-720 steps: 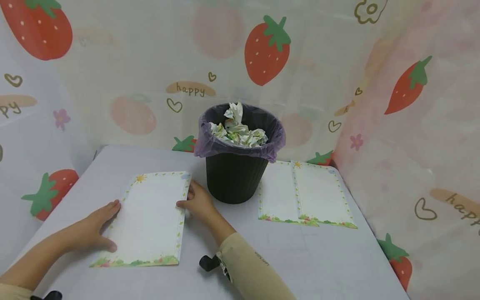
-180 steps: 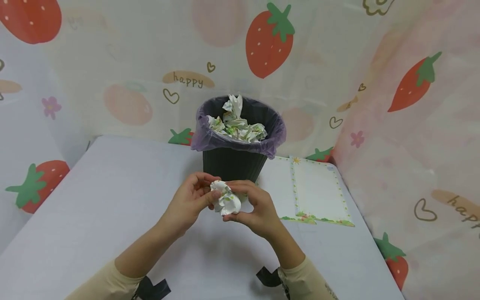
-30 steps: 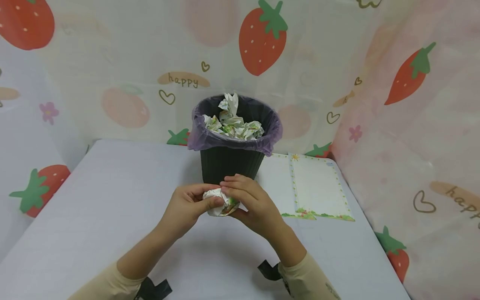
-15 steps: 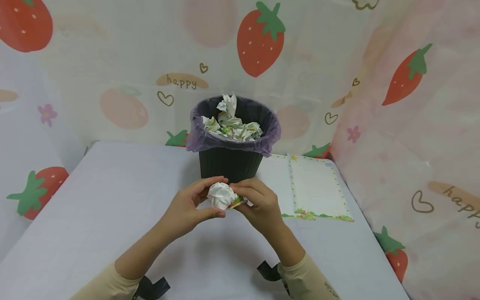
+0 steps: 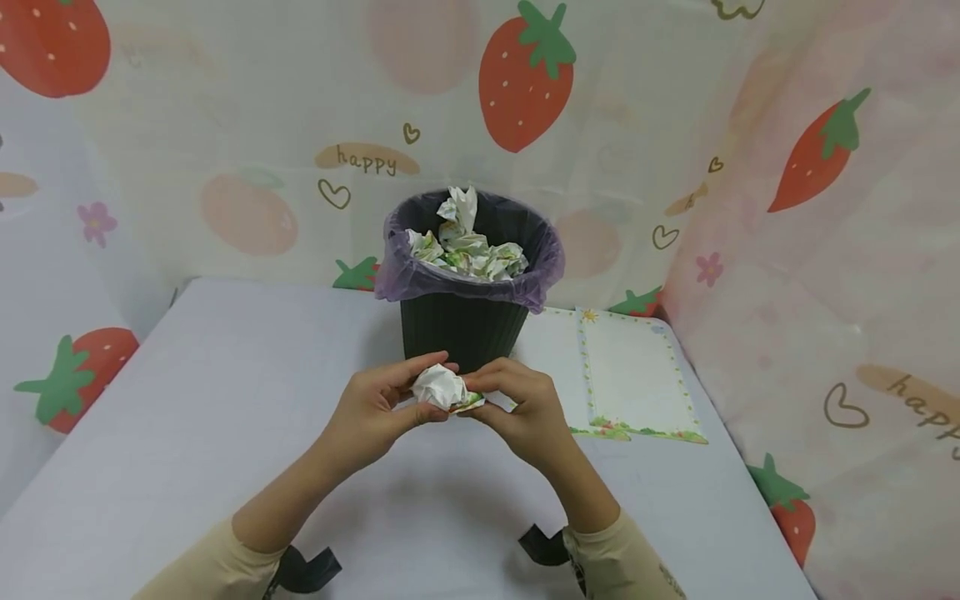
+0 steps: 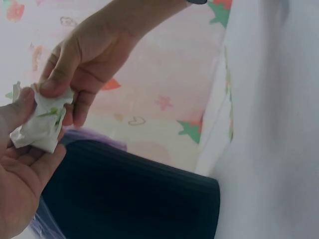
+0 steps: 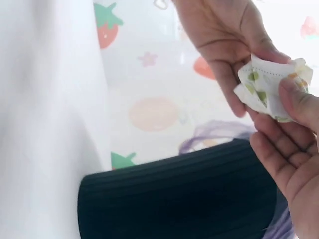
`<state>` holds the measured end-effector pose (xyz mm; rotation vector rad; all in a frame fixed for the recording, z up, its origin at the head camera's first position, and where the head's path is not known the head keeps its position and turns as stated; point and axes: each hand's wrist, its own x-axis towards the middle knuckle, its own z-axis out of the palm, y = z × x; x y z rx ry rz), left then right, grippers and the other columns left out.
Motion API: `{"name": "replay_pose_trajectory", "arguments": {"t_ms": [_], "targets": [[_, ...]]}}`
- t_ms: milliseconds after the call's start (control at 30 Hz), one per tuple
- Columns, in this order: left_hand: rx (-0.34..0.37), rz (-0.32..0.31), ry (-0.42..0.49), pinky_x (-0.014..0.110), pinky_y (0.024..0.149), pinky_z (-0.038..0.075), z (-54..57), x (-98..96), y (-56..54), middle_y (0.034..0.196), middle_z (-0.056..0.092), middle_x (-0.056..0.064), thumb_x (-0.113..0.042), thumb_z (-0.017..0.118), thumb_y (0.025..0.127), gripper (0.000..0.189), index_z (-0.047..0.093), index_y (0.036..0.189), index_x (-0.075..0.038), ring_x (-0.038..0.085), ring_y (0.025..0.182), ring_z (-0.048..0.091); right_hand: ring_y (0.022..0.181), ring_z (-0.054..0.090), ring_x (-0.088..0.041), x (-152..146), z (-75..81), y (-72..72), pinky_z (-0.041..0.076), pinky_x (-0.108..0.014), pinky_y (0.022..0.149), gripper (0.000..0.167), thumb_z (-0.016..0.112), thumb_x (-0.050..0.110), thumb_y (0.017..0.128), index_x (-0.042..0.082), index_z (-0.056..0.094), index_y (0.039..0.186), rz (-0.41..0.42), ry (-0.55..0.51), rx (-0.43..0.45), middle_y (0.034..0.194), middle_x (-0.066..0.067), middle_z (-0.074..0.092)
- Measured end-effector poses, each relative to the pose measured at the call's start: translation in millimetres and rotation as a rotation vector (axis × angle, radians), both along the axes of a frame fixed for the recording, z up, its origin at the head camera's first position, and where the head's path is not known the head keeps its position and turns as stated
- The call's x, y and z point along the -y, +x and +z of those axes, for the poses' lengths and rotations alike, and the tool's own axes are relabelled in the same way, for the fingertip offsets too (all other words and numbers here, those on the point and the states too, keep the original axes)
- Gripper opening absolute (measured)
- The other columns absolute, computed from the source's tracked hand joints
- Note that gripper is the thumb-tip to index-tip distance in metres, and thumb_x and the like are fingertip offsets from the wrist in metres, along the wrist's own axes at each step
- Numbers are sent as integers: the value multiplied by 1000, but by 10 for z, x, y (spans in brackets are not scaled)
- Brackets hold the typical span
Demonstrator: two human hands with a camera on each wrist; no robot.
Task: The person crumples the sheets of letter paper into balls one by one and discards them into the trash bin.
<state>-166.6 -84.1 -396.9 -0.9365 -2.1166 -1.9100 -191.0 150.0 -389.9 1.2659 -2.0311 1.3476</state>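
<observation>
Above the bench point(image 5: 225, 400), in front of the bin point(image 5: 461, 329), the left hand point(image 5: 371, 417) and right hand point(image 5: 528, 408) pinch one crumpled paper point(image 5: 441, 388) between thumbs and fingers. The head view shows mainly its white top, with a little green and orange at the right; the right wrist view adds a dotted line and leaf prints on another face. Only the head view looks into the bin, at the wads point(image 5: 472, 250) heaped inside its purple liner point(image 5: 420, 279). There, two bordered sheets point(image 5: 637, 375) lie overlapping to the bin's right; the left wrist view catches them nearly edge-on. Both forearms slant inward from the lower edge, thumbs on the near side, fingers reaching around the far side.
</observation>
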Motion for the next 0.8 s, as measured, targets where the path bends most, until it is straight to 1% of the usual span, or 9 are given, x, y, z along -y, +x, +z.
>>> {"name": "replay_pose_trajectory", "arguments": {"t_ms": [67,167,233,333,433,567,667,733,800], "targets": [[34,-33,-8,31,91,59,14,21,-13,135,68,11,-6,81,86,62,59,144,-10,19,119,68,92,70,-21,17,-19,6,62,-31,81,25,85,-5,78,3,78,101,-9,-34,38,97,-9,75],[94,-63,-37,30,90,60,35,61,-32,138,66,9,-9,81,86,64,58,146,-14,19,118,68,91,70,-20,43,-34,22,62,-31,79,24,85,-4,78,3,78,99,-25,-60,70,96,-9,75],[117,-67,-64,29,92,59,56,88,-32,141,64,7,-12,82,86,67,55,148,-16,18,120,67,91,71,-19,59,-37,31,61,-31,79,23,85,-3,79,3,78,100,-35,-65,77,96,-9,75],[122,-58,-105,26,99,55,93,132,-21,145,61,3,-15,82,87,74,49,153,-19,15,126,63,93,71,-20,80,-29,41,62,-33,79,24,83,-3,81,2,77,103,-40,-68,77,98,-10,75],[93,-35,-135,24,104,51,143,183,-6,149,58,-1,-16,83,87,79,45,155,-20,16,131,60,94,72,-21,90,-16,40,62,-33,80,26,83,-4,81,1,77,106,-44,-78,64,100,-12,76],[34,14,-120,25,108,48,206,256,-19,150,57,0,-11,84,85,77,47,153,-16,23,135,56,94,72,-19,77,-5,19,61,-29,80,31,85,-6,77,-1,77,106,-71,-112,74,100,-13,77],[5,64,-97,27,107,49,251,293,-64,149,57,1,-9,84,85,72,52,150,-12,23,135,56,95,72,-15,55,-3,8,61,-28,82,34,85,-9,74,-3,77,106,-73,-152,118,101,-16,77],[-15,103,-96,29,108,49,280,308,-107,148,58,1,-10,83,86,69,54,148,-12,20,135,56,96,73,-14,42,-6,5,61,-30,83,35,85,-11,74,-4,75,107,-62,-178,141,102,-18,76],[-40,131,-82,30,108,49,306,325,-164,147,58,3,-9,83,86,65,56,145,-10,20,135,56,97,73,-12,30,-7,5,61,-32,85,36,83,-14,74,-6,73,108,-48,-206,166,103,-21,75]]}}
